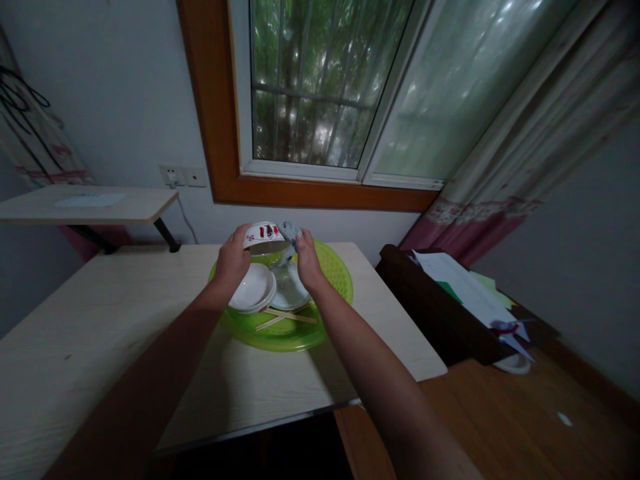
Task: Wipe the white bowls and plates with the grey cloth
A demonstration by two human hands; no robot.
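Patterned bowl (263,233) and grey cloth (289,230) in hand above the green tray (336,267), work on the bowl apparently underway.
The left grip (233,261) is closed around the bowl's left side, holding it tilted with the printed outside uppermost; the right grip (306,259) is pinched on the cloth at the bowl's right side, so the bowl sits between the two. The tray stands by the counter's (125,287) back edge, toward its far right corner. Stacked white bowls (253,285) lie toward the tray's left edge, a white plate (290,295) just right of them, crossed chopsticks (293,316) nearer its front edge. Whether those pieces are done or left to do, I cannot tell; the patterned bowl seems unfinished.
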